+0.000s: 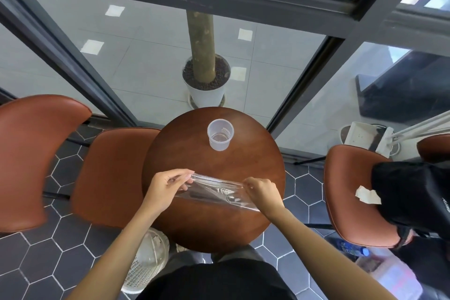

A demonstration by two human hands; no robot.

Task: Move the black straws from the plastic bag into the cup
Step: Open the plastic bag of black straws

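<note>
From the head camera, a round table (194,221) of dark reddish-brown wood, smooth with a faint sheen, fills the middle of the view. Toward its far side stands a translucent plastic cup (220,134), slightly tapered, upright and open at the top; nothing shows inside it but its clear bottom.

Nearer the person, a clear plastic bag (214,193) is stretched between both hands just above the tabletop. The film is thin, glossy and wrinkled, catching streaks of light. Dark, long shapes inside it are the black straws (199,194), lying roughly lengthwise in the bag; their number and ends are hard to make out through the glare and creases.

The left hand (165,189) pinches the bag's left end between thumb and curled fingers. The right hand (261,191) pinches the upper edge of the bag near its right end, fingers bent inward; the bag's lower right corner runs on past the wrist. Cup and bag are well apart.

Around the table stand chairs with smooth rust-brown seats: one to the left (109,178), one to the right (353,197) bearing a black bag (414,192) cut off by the frame edge. Beyond the glass stands a white pot (207,95) with a tree trunk. A white mesh basket (143,265) sits on hexagonal dark floor tiles, partly hidden by the left forearm.
</note>
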